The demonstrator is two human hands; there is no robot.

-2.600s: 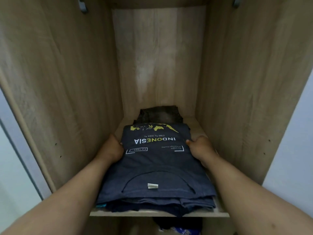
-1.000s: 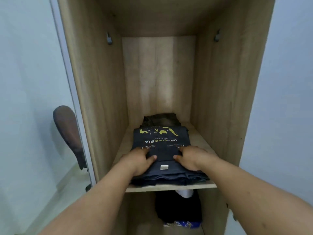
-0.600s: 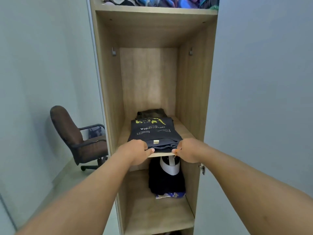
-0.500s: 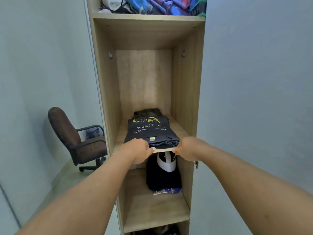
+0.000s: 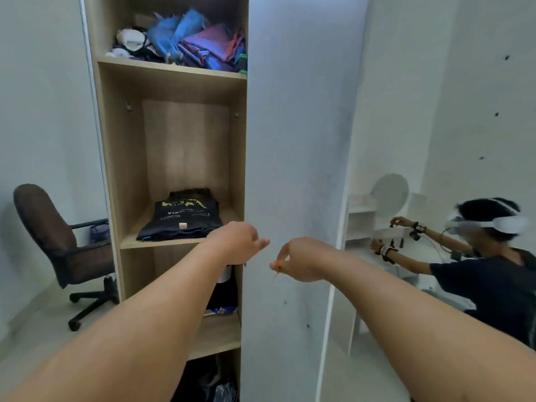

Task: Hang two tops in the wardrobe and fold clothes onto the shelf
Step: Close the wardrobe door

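Note:
A folded dark T-shirt (image 5: 182, 221) with yellow print lies on top of a stack of folded dark clothes on the middle shelf (image 5: 162, 244) of the wooden wardrobe (image 5: 111, 158). Both my hands are outside the wardrobe, in front of the shelf's right end and apart from the stack. My left hand (image 5: 238, 242) is loosely open and holds nothing. My right hand (image 5: 300, 259) has its fingertips pinched together; a tiny orange speck shows at them, too small to identify.
Crumpled blue and purple clothes (image 5: 197, 44) fill the top shelf. Dark items (image 5: 224, 295) sit on the lower shelf. A brown office chair (image 5: 58, 250) stands left. A white panel (image 5: 293, 169) runs right of the wardrobe. Another person (image 5: 493, 274) works at the far right.
Both hands let go of the stack's front edge and drew back out of the wardrobe. The view pulled back and turned right, showing the top shelf and the other person.

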